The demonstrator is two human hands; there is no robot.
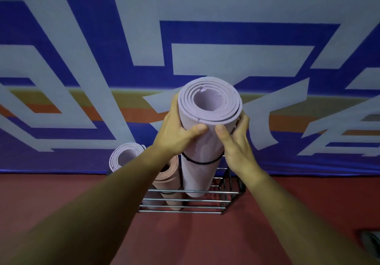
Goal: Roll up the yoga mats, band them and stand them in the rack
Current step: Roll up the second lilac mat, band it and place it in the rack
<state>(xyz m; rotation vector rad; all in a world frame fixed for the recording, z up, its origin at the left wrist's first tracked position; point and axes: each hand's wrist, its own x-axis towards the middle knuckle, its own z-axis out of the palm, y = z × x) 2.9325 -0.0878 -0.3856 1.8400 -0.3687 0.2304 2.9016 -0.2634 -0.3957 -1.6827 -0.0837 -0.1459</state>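
standing with its lower end inside the wire rack (185, 206), the lilac mat (201, 151) is gripped near its top by the left hand (176, 133) and right hand (236, 141). a black band (202, 161) circles it. the rack sits on a red floor (61, 192) against a blue-and-white banner wall (144, 48).

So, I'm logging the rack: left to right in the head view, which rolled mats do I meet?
Plain lilac mat → peach mat → banded lilac mat, the one being held.
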